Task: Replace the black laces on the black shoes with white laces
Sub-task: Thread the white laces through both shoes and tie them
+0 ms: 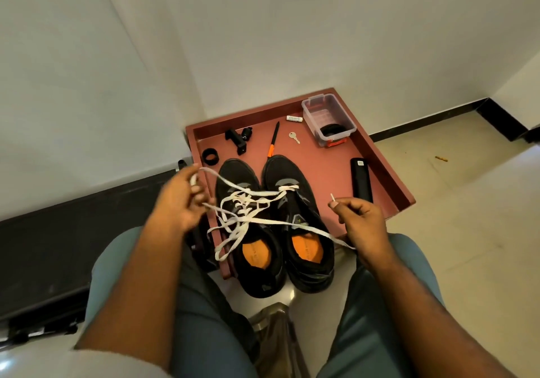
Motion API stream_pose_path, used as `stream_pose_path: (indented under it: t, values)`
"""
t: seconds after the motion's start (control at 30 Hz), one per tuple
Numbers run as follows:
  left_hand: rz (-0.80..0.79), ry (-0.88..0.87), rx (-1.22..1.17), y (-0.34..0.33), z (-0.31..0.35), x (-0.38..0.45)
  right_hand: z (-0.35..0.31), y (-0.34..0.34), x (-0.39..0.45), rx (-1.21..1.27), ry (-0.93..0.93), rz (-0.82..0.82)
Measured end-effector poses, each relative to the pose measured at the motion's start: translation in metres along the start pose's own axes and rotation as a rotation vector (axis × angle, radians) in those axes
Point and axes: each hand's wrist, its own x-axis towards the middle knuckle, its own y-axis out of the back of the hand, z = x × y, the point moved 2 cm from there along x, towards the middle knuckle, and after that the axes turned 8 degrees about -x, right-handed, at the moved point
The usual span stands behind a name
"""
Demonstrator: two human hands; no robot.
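Right hand (361, 219): pinches the tipped end of the white lace (264, 220) between thumb and forefinger, the tip pointing up.
Left hand (181, 199): fingers curled round the other end of the lace, a loop showing above the fingers.
Lace: flat, white, loose and tangled across both shoes, one strand stretched from hand to hand; a bar sits across the right shoe's lowest eyelets.
Shoes (274, 225): black pair, orange insoles, side by side, toes on the tray, heels over its near edge.
Tray (388, 173): red-brown, on the floor by the wall.
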Motion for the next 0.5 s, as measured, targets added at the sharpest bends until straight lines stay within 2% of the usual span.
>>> stream_pose_path:
  t: [0.07, 0.1, 0.17, 0.2, 0.23, 0.27, 0.33, 0.4, 0.43, 0.5]
  values:
    - [0.298, -0.136, 0.111, 0.044, 0.021, 0.003, 0.004, 0.001, 0.002, -0.024, 0.019, 0.028]
    - [0.474, -0.258, 0.258, 0.060, 0.029, 0.006, 0.006, 0.003, 0.003, -0.040, 0.019, 0.039]
    - [0.759, -0.444, 0.716, 0.074, 0.038, 0.003, 0.009, 0.002, 0.006, -0.079, 0.009, 0.042]
    - [0.814, -0.515, 0.940, 0.068, 0.036, 0.000, 0.010, 0.002, 0.009, -0.104, 0.009, 0.040]
    - [0.776, -0.618, 1.078, 0.056, 0.031, -0.004, 0.011, 0.001, 0.012, -0.133, 0.018, 0.031]
    - [0.645, -0.726, 1.127, 0.039, 0.022, -0.008, 0.010, -0.001, 0.015, -0.172, 0.039, 0.010]
    - [0.175, -0.843, 1.068, -0.001, -0.007, -0.011, 0.005, -0.008, 0.022, -0.283, 0.107, -0.045]
    - [-0.209, -0.787, 1.089, -0.038, -0.041, -0.012, -0.001, -0.016, 0.031, -0.404, 0.187, -0.078]
    - [-0.309, -0.762, 1.126, -0.050, -0.056, -0.009, -0.003, -0.020, 0.037, -0.466, 0.221, -0.093]
    - [-0.320, -0.751, 1.280, -0.064, -0.077, 0.003, -0.010, -0.028, 0.047, -0.609, 0.289, -0.124]
